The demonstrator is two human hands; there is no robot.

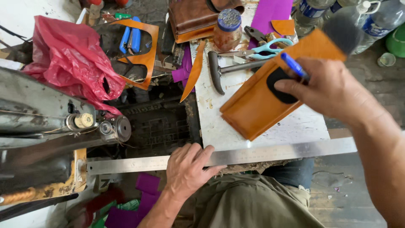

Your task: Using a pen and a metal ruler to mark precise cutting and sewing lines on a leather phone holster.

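Note:
My left hand (pixel 187 167) rests palm down on a long steel ruler (pixel 261 153) that lies across the near edge of a white work slab (pixel 295 126). My right hand (pixel 327 88) holds a blue pen (pixel 293 64) and a folded tan leather piece (pixel 263 99) with a black oval patch (pixel 279 86), tilted over the slab. Its thumb presses beside the patch.
A sewing machine (pixel 46 126) stands at the left under a red plastic bag (pixel 67 59). Teal scissors (pixel 265 48), a hammer (pixel 219 71), a jar (pixel 227 29), leather offcuts (pixel 143 55), purple scraps (pixel 147 183) and plastic bottles (pixel 312 14) crowd the far side.

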